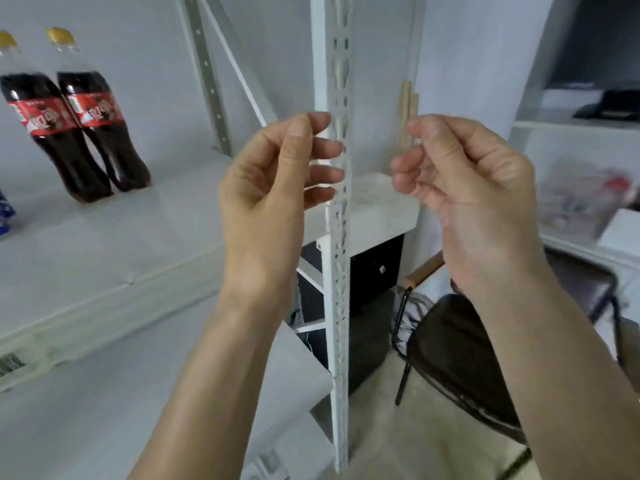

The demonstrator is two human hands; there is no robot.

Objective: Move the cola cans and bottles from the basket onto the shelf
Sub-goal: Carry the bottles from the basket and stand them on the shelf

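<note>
Both hands are raised in front of the white slotted upright post point(337, 209) of the shelf point(104, 244), one on each side of it. The left hand point(273, 188) sits just left of the post, fingers loosely curled and holding nothing. The right hand point(467, 188) sits just right of the post, likewise loosely curled and empty. Well left of the post, two cola bottles point(72, 126) with red labels and yellow caps stand side by side on the shelf, touching or nearly so. At the far left edge a blue item point(5, 213) shows, possibly a can. Right of the post and lower down stands a dark chair point(460, 358).
</note>
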